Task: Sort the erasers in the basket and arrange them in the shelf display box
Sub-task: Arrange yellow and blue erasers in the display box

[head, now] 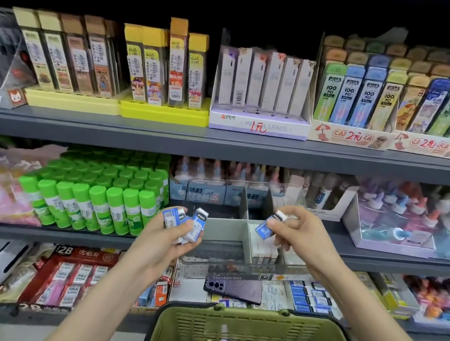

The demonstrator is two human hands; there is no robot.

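My left hand (pixel 164 241) grips a bunch of blue-and-white erasers (pixel 184 220). My right hand (pixel 294 229) pinches one blue-sleeved eraser (pixel 268 226) in front of the right compartment of the clear display box (pixel 199 265) at the shelf's front edge. The green basket (pixel 192 309) sits below, a purple phone (pixel 234 289) just past its far rim.

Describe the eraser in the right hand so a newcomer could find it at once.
Start at the green basket at the bottom centre; just above it a clear divided box sits on the shelf. Before its right compartment the right hand pinches one blue-sleeved eraser, alone, whereas the left hand grips a bunch.
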